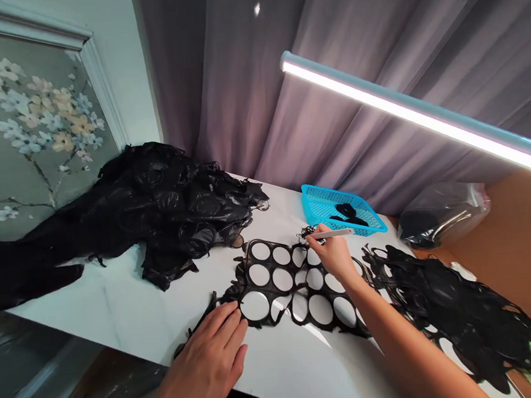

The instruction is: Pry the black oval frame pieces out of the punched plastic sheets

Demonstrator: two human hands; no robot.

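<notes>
A black sheet punched with rows of round holes (270, 263) lies flat on the white table. My left hand (214, 342) rests at its near left edge, palm down, fingers stretched out. Over the sheet's far edge, my right hand (333, 252) is closed on a slim pale tool (334, 233); its working tip is hidden, so its kind is unclear. Just beyond the fingers of that hand sits a small tangle of thin black strips (305, 232).
At the left a big heap of black sheeting (170, 199) spreads over the white table (118, 300). A blue basket (314, 204) with black pieces stands at the back. More holed black sheets (464, 306) pile up at the right, near a clear plastic bag (443, 211). Above hangs a lamp tube (404, 107).
</notes>
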